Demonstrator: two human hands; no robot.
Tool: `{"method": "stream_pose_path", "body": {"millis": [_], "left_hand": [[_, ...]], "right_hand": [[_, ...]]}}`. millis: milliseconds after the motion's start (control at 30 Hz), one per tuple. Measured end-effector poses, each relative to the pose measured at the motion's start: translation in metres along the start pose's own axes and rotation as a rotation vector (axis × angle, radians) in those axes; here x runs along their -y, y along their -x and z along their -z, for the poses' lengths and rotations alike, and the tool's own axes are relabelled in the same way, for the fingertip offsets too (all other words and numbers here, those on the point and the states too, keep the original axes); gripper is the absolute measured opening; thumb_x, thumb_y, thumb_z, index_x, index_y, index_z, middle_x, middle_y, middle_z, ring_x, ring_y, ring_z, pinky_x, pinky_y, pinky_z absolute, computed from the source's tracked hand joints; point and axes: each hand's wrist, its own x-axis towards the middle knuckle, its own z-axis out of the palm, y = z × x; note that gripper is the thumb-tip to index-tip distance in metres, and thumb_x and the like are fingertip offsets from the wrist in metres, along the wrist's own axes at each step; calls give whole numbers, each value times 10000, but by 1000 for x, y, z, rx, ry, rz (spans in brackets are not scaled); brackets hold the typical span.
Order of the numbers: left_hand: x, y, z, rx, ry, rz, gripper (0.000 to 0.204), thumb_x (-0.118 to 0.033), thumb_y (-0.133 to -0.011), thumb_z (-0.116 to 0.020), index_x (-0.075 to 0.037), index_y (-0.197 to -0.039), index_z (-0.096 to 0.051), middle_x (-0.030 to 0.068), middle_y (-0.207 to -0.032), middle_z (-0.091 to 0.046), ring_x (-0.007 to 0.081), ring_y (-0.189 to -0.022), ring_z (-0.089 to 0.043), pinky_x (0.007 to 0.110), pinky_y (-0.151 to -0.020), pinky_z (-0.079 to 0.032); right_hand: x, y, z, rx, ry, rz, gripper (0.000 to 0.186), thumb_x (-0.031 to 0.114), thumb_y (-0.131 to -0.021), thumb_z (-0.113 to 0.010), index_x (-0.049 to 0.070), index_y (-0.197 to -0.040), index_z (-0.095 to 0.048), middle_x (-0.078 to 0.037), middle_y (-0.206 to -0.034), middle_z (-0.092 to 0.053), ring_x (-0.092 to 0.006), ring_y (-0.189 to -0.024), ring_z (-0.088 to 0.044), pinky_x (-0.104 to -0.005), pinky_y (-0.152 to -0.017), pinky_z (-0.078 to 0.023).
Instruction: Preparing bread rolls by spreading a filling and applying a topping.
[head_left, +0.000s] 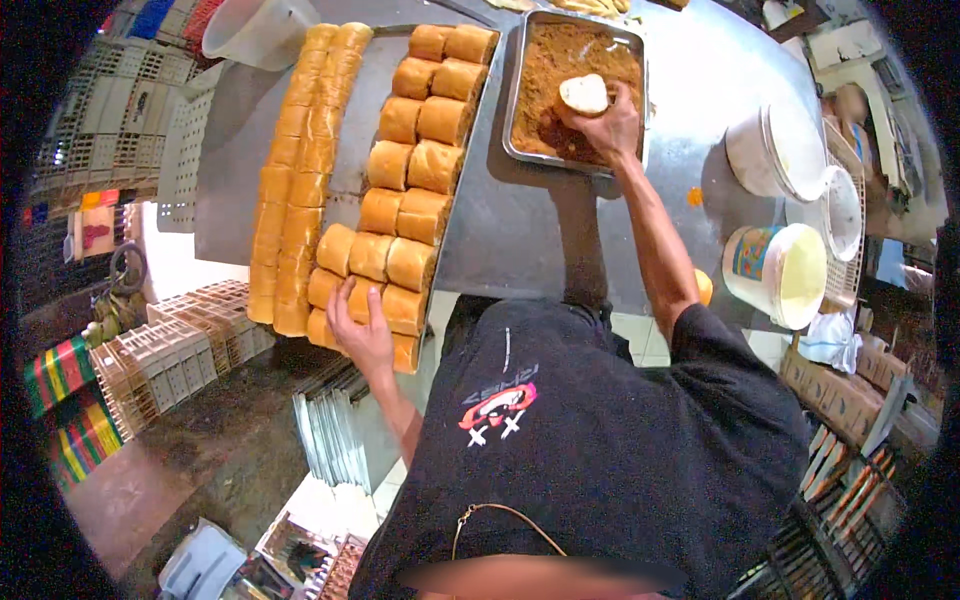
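Note:
My right hand (612, 128) is closed around a bread roll (583, 94) with a pale, whitish face turned up. It holds the roll over a metal tray (510, 125) spread with brown crumbly or shredded filling (560, 50). On the left, my left hand (365, 330) rests on the near end of a batch of golden rolls (382, 212), fingers apart and touching their tops. These rolls sit in rows on a flat baking sheet. Left of them, a long double strip of joined rolls (292, 190) lies on the same side.
A metal table (520, 240) carries everything. At its right stand white buckets (775, 150), one holding something pale yellow (800, 275). A translucent tub (255, 30) is at the far left corner. Plastic crates (170, 360) and stacked metal sheets (330, 430) stand on the floor at left.

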Motion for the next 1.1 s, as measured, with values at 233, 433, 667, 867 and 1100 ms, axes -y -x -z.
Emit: {"method": "stream_pose_path", "body": {"millis": [233, 433, 667, 867, 1100], "left_hand": [[7, 1, 6, -25, 31, 24, 363, -228, -888, -728, -33, -1189, -675, 175, -1277, -606, 356, -1261, -516, 461, -1081, -376], [8, -3, -1, -11, 36, 28, 369, -247, -879, -738, -45, -1182, -681, 175, -1281, -613, 358, -1261, -517, 469, -1085, -374], [21, 4, 8, 9, 41, 89, 381, -271, -871, -745, -64, -1184, -684, 168, -1297, -605, 346, -1276, -501, 470, -1113, -334], [8, -3, 10, 8, 31, 77, 389, -265, -871, -743, -50, -1189, -680, 172, -1300, -594, 354, -1269, -503, 465, -1110, -337], [35, 22, 21, -62, 21, 175, 378, -261, -866, -750, -55, -1176, -681, 182, -1292, -594, 355, -1256, -513, 472, -1088, -366]], "right_hand": [[38, -52, 23, 177, 368, 157, 864, 516, -647, -828, 140, -1319, -437, -168, -1089, -682, -379, -1039, -652, -573, -829, -489], [-7, -70, -13, 497, 347, 187, 815, 414, -547, -935, 168, -1225, -555, -174, -1136, -641, -399, -1061, -621, -515, -877, -537], [93, -72, 58, -25, -29, 382, 690, 375, -619, -906, 121, -1166, -572, -176, -1066, -618, -358, -974, -647, -448, -823, -565], [11, -70, 19, 623, 353, 122, 702, 275, -594, -918, 82, -1201, -625, -173, -1085, -649, -317, -1014, -665, -413, -868, -571], [23, -54, 7, 292, 237, 236, 696, 264, -579, -907, 81, -1196, -644, -164, -1116, -652, -336, -1060, -635, -418, -906, -542]]}}
